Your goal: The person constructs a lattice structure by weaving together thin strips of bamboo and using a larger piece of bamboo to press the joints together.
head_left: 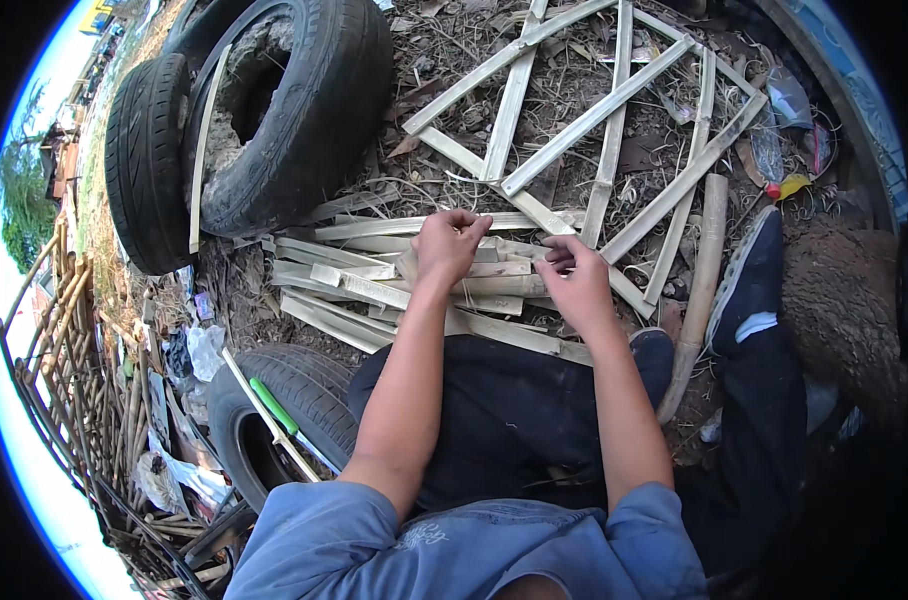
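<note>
- Two bare hands, the left hand (442,250) and the right hand (582,290), work over a pile of split bamboo slats (369,290), which lies on the ground just in front of the person's folded legs.
- The left hand's thumb and fingers pinch together above the pile's middle; whether something thin is between them cannot be told.
- The right hand, at the pile's right end, is half curled, thumb near the fingers; no held thing can be made out.
- The step seems to be handling the slats at close range. It would go better with the ends squared up, one hand steadying the pile and a light fingertip grip, as split edges may splinter.
- Beyond the pile, the bamboo lattice (599,116) lies near enough that elbows and slat ends should probably stay clear of it.
- Left of and beyond the pile, a worn tyre (324,110) has a grey, crumbly mass inside its ring.
- Nearer the person, left of the pile, another tyre (319,400) carries a green-handled knife (274,405).
- Well right of and beyond the pile lies a clear plastic bottle (767,152); its contents cannot be told.
</note>
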Tool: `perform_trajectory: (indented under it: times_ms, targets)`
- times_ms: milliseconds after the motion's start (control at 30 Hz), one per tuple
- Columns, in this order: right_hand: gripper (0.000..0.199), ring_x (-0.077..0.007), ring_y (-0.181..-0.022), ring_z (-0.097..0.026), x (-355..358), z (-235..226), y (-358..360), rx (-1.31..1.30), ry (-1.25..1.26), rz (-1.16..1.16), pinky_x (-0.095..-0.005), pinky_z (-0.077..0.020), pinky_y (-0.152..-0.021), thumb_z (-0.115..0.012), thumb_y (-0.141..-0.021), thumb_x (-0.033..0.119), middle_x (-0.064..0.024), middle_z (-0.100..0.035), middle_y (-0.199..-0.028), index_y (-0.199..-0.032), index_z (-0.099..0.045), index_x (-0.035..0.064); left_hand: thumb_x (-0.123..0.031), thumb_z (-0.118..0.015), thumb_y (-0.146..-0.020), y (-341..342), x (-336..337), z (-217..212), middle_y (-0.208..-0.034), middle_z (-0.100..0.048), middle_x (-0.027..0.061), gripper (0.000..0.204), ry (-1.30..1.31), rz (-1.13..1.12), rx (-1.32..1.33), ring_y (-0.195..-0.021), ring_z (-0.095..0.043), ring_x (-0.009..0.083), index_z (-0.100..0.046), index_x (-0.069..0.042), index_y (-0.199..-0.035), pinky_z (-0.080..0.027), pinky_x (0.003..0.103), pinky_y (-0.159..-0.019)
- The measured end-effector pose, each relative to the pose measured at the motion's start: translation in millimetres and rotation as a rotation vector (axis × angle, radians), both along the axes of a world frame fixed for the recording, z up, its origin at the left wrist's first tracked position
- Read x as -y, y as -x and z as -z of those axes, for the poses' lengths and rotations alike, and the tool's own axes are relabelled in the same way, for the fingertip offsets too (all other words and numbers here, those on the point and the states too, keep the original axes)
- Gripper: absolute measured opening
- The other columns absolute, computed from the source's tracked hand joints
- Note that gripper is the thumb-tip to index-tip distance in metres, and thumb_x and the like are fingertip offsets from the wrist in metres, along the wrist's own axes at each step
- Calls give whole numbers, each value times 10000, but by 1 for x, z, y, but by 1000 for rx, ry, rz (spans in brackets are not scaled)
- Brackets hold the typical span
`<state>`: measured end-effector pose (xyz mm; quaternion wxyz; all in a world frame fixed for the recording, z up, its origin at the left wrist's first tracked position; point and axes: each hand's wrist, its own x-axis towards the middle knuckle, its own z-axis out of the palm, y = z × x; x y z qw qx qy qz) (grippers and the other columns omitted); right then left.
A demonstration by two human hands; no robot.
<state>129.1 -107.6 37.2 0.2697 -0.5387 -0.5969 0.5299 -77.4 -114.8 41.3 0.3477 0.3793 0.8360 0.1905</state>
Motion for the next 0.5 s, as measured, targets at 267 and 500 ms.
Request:
perform_trajectory:
  times_ms: [267, 500]
  targets:
    - [239, -143, -759, -697, -17, 12, 42, -68, -106, -2, -288, -552, -689, -756, -821, 113, -107, -737, -853, -1027, -712, 0, -210, -741, -899, -9, 2, 18, -685, -638, -19, 211, -229, -4, 614, -618, -491, 40, -729, -6, -846, -379, 245, -545]
    - [166, -168, -731, -708, -16, 19, 37, 8, -244, 32, -301, -552, -674, -735, -829, 103, -132, -742, -861, -950, -737, -11, -226, -749, -896, -22, 1, 12, -781, -690, 10, 208, -126, 40, 286, -706, -564, 55, -742, -19, -914, -446, 236, -654]
